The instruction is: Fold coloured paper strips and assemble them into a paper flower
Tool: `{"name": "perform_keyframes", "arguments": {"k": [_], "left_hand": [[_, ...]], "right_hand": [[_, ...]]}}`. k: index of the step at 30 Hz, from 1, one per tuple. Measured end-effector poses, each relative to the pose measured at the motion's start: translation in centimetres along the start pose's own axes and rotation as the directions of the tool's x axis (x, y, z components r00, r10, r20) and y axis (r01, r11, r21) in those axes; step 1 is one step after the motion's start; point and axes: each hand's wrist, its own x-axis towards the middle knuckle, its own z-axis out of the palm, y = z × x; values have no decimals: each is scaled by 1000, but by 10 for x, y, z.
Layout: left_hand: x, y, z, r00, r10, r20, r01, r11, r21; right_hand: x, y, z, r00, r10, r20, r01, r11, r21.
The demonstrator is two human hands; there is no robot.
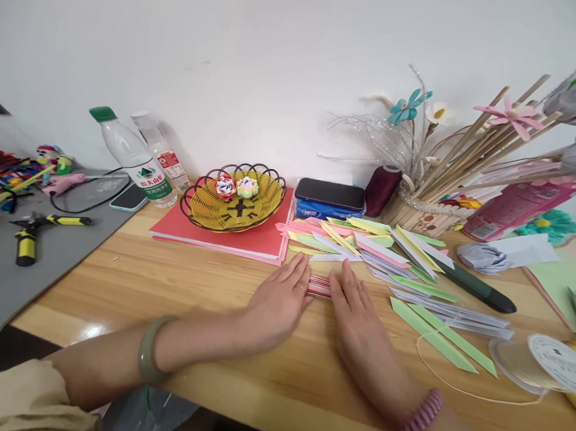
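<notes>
A small stack of folded paper strips (319, 286), with red, pink and white edges showing, lies on the wooden table between my two hands. My left hand (277, 299) presses on its left end, fingers straight and held together, the thumb low by the stack. From the other side my right hand (360, 317) presses the right end, its fingers also extended. The fingertips hide both ends of the stack. Just beyond the hands spreads a loose pile of pointed paper strips (359, 239) in yellow, pink, green and white.
A yellow woven basket (200, 213) with two paper balls sits on red paper (170, 228). Two bottles (147, 174) stand behind it. Rightward lie a dark green cutter (478, 289), a thread spool (547, 361) and green strips (431, 335). Pliers (27, 238) rest on a grey mat.
</notes>
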Motion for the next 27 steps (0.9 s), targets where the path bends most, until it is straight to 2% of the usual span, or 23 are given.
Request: {"name": "perform_keyframes", "arguments": {"k": [6, 11, 16, 20, 22, 27], "left_hand": [[-1, 0, -7, 1000, -12, -2, 12, 998, -60], [-1, -5, -8, 993, 13, -120, -26, 994, -110], [-2, -6, -9, 967, 52, -250, -80, 991, -106], [-3, -3, -13, 958, 82, -275, -131, 978, -163], [-5, -2, -16, 966, 48, -255, -105, 972, -212], [-8, -1, -24, 973, -135, -189, 52, 919, -390]], "right_hand": [[1, 6, -1, 999, -39, 10, 40, 998, -50], [9, 4, -17, 999, -29, 18, 30, 998, -58], [15, 0, -32, 997, 21, 78, -16, 998, -64], [15, 0, -35, 993, 1, 114, 0, 1000, -10], [14, 2, -34, 993, 8, 118, -14, 999, 49], [14, 17, -29, 989, 108, 102, -133, 949, 285]]}}
